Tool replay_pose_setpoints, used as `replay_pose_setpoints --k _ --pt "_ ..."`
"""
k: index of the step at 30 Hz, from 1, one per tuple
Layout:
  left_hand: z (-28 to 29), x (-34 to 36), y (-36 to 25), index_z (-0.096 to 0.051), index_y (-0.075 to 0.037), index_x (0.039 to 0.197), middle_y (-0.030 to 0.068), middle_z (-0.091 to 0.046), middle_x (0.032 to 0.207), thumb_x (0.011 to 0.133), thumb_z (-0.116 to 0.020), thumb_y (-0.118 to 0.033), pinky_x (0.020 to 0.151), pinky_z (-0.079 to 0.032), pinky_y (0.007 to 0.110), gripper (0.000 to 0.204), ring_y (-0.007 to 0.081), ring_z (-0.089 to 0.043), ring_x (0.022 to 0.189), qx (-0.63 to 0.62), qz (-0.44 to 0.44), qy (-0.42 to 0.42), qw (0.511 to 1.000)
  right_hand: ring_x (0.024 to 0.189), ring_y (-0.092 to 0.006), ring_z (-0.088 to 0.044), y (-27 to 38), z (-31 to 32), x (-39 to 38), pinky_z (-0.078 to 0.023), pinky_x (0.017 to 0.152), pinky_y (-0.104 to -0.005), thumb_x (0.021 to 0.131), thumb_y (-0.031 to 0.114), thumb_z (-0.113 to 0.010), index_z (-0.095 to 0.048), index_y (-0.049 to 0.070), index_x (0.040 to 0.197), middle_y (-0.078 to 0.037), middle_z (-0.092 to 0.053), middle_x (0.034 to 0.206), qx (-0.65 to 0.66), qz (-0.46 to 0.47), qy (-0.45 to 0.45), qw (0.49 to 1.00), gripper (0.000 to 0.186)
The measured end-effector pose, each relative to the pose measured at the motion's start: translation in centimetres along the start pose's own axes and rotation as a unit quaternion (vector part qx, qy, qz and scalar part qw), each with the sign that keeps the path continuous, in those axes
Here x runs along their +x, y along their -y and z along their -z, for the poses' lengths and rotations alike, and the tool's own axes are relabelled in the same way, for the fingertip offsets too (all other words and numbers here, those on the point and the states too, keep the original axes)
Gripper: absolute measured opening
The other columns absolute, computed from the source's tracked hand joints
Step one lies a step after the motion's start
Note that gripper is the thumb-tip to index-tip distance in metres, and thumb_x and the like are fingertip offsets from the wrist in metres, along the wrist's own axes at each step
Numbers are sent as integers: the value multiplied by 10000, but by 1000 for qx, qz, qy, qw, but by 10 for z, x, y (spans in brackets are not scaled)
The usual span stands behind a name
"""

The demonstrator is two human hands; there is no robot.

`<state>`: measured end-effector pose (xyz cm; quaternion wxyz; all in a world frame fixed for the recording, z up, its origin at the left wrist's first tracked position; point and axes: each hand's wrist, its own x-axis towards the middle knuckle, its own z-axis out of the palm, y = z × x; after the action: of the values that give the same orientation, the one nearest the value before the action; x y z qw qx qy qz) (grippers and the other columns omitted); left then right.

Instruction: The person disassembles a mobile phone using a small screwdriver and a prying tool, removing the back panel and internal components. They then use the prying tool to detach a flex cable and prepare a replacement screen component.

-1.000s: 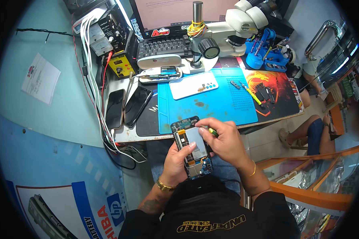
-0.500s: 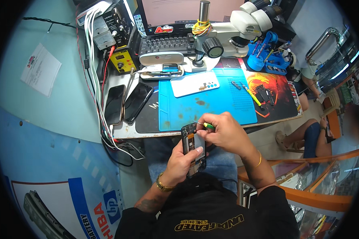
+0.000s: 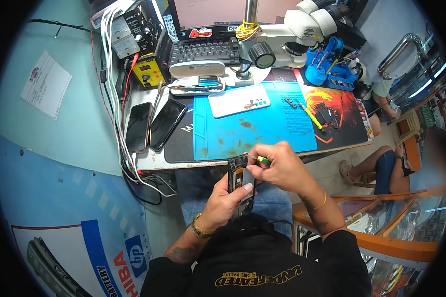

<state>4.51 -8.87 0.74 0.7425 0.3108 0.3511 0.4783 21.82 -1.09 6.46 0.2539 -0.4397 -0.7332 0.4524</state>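
An opened phone [image 3: 238, 176], its back off and its inner parts bare, stands tilted over my lap. My left hand [image 3: 226, 201] is closed round its lower half, with the thumb pressed across the front. Above it, my right hand [image 3: 284, 167] pinches a small screwdriver [image 3: 264, 160] with a green and yellow handle. The thin metal tip reaches the phone's top end; whether it touches a screw is too small to tell. On the blue mat [image 3: 218, 133] beyond lies a white phone back cover [image 3: 238, 101] with camera holes.
Two dark phones [image 3: 139, 126] lie at the desk's left, beside cables and a yellow soldering station [image 3: 148, 73]. A microscope [image 3: 297, 34] and keyboard [image 3: 203, 53] stand behind the mat. A yellow tool [image 3: 309, 116] and black parts [image 3: 327, 115] lie right. Another person sits at the right.
The phone's top has turned slightly, and the screwdriver's tip now sits against the phone's top end instead of rising above it. Both hands keep their hold; the whole view has shifted slightly.
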Motion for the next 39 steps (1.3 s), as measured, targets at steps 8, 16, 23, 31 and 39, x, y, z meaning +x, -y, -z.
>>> replay_pose_setpoints --k 8,16,23,31,39 --pt "0 2 -8 -485 11 1343 166 -660 1153 938 -588 -65 874 -578 407 425 277 -696 993 -84 34 27 996 507 -133 -599 6 -8 -13 -459 505 -284 840 84 -745 -698 15 969 -120 -670 676 0 46 -96 994 154" --pt "9 3 -10 -494 -2 1319 114 -638 1154 869 -562 50 887 -575 380 459 224 -681 1013 -99 42 57 993 781 -255 -747 -5 -21 -17 -562 648 -316 843 36 -757 -714 35 1107 -170 -745 982 -123 152 -121 973 268" --pt "4 7 -13 -457 0 1387 140 -613 1265 1026 -431 -310 918 -557 391 477 250 -666 1071 -168 8 80 983 667 -179 -721 -6 -24 -21 -551 595 -293 842 19 -758 -714 25 1086 -122 -738 855 -80 162 -139 974 248" --pt "-3 36 -1 -363 -58 1495 208 -489 1427 917 -273 -815 962 -521 544 957 329 -571 1216 -194 -279 -39 940 580 -25 -576 3 -39 -53 -426 517 -224 880 35 -737 -730 27 1020 -35 -663 665 125 13 -113 986 141" --pt "-9 39 -14 -331 -76 1518 176 -459 1457 904 -267 -831 981 -473 571 975 321 -543 1229 -222 -338 -81 911 602 -82 -626 12 -58 -41 -469 555 -252 892 59 -715 -717 6 992 -99 -715 738 103 41 -147 983 113"
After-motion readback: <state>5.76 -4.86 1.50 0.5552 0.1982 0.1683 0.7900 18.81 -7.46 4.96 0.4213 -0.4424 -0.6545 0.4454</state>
